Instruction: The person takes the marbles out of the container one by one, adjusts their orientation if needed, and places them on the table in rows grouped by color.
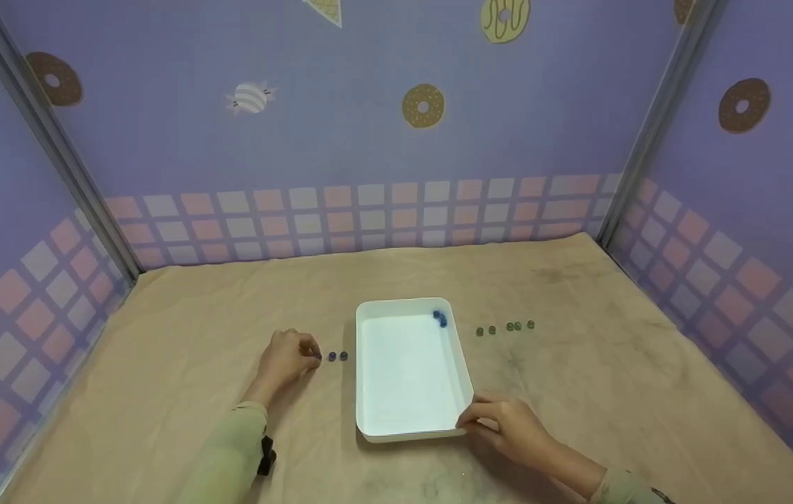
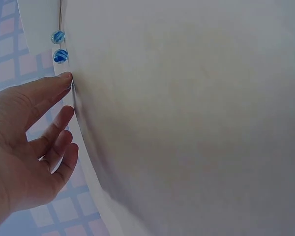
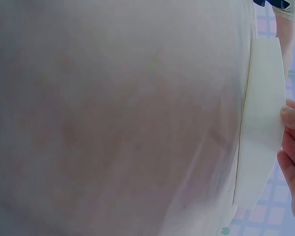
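Observation:
On the cloth left of the white tray (image 1: 410, 434), my left hand (image 1: 289, 358) pinches a blue marble (image 1: 318, 357) between thumb and index finger. The left wrist view shows the other fingers of this hand (image 2: 27, 142) loosely bent, the marble mostly hidden. Two more blue marbles (image 1: 338, 356) lie in line between that hand and the tray. At the tray's near right corner, my right hand (image 1: 511, 427) grips the rim; its thumb presses the outer wall in the right wrist view. Several dark blue marbles (image 1: 443, 323) sit inside the tray's far right corner.
Several green marbles (image 1: 493, 330) form a loose row on the cloth right of the tray. A beige cloth (image 1: 242, 294) covers the table. Patterned walls (image 1: 368, 154) with metal corner posts enclose the back and both sides.

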Tool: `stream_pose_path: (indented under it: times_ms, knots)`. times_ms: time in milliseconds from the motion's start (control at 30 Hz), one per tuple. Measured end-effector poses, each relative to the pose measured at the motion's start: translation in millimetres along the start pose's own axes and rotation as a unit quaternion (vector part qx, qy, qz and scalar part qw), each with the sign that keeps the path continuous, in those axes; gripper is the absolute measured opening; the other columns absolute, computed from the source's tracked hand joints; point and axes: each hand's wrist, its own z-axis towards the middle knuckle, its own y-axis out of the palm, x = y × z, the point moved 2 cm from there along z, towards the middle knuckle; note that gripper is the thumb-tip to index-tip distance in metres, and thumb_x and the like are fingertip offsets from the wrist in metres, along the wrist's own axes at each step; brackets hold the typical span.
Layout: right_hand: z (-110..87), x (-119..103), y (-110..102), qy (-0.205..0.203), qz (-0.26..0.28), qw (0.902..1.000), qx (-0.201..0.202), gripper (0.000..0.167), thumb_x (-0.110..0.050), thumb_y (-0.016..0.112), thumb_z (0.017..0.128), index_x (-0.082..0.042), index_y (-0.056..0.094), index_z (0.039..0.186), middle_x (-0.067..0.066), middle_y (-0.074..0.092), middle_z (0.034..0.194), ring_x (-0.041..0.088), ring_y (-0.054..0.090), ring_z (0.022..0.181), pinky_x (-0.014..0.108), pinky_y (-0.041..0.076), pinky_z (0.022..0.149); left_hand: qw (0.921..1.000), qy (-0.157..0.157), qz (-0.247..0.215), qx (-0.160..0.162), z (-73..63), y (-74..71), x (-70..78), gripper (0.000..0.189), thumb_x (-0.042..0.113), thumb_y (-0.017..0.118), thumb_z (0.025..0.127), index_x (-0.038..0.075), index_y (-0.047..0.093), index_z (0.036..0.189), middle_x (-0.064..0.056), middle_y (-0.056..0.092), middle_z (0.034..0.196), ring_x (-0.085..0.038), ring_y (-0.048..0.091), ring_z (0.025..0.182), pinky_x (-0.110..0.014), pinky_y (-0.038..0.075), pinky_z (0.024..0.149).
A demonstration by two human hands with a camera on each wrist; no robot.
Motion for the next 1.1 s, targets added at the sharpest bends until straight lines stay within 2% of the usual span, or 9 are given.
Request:
stream_pose_path:
  times_ms: [433, 733, 1100]
  knots:
    - [0.3, -0.6, -0.2, 0.009, 0.013, 0.9998, -0.009, 0.005, -0.016, 0.073, 0.088, -0.021, 0.076, 0.087, -0.012, 0.065, 0.082, -0.001, 0.058, 0.077, 0.025, 0.054, 0.065, 0.9999, -0.009, -0.004, 0.003, -1.2, 0.2, -0.5, 0.005, 0.010, 0.077, 0.082, 0.012, 0.075, 0.087, -0.008, 0.063, 0.090, -0.022, 0.048, 0.092, -0.038, 0.041, 0.079]
    - [-0.3, 0.4, -0.4, 0.011, 0.033, 0.9993, -0.012, 0.004, -0.014, 0.074, 0.087, -0.017, 0.076, 0.087, -0.010, 0.065, 0.084, -0.001, 0.060, 0.078, 0.025, 0.056, 0.066, 0.9999, -0.001, 0.012, 0.012, -1.8, 0.0, 0.5, 0.006, 0.010, 0.078, 0.081, 0.011, 0.077, 0.087, -0.009, 0.064, 0.089, -0.022, 0.049, 0.089, -0.037, 0.041, 0.076]
    - [-1.3, 0.7, 0.1, 0.025, 0.034, 0.9990, -0.019, 0.004, -0.016, 0.073, 0.088, -0.019, 0.076, 0.088, -0.011, 0.064, 0.084, -0.001, 0.059, 0.078, 0.021, 0.054, 0.067, 0.9998, 0.012, 0.000, 0.018, -3.5, 1.4, 0.1, 0.005, 0.009, 0.077, 0.082, 0.011, 0.077, 0.087, -0.010, 0.065, 0.088, -0.022, 0.048, 0.088, -0.038, 0.040, 0.076]
